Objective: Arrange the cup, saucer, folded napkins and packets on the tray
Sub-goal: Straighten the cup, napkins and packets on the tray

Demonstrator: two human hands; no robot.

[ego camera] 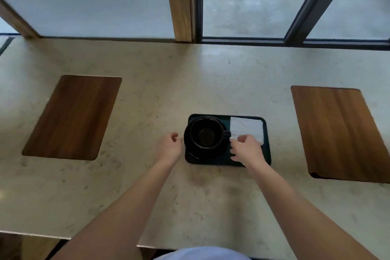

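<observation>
Working: tray layout, biggest item first.
Counter [147,82]: pale stone, runs to the window; I stand at its near edge, tray dead ahead so both arms reach it evenly.
Wood inlays: one at left [72,117], one at right [335,133], both well apart from the tray, nothing on them.
Tray [266,133]: dark, rectangular, long side toward me. Everything I can see of the task's things sits on it.
Saucer [191,151]: dark, fills the tray's left half, slightly overhanging the left edge by the look of it. Left placement probably leaves the right half free for paper goods.
Cup [205,134]: dark, upright on the saucer, looks empty, handle pointing right toward the napkins.
Folded napkins [247,127]: white stack, far right corner of the tray, just beside the cup handle, edges roughly square to the rim.
Right hand [248,150]: over the tray's right half, fingers curled, fingertips at the stack's near edge. Seems to be nudging or pinching that edge to square it; can't tell which, nor if anything small is in it.
Left hand [169,145]: on the counter just left of the saucer, fingers loosely curled, holding nothing, not touching the saucer. Likely parked to steady the tray.
Packets: not visible; may be under my right hand.
Progress: my guess, late; packets outstanding.
</observation>
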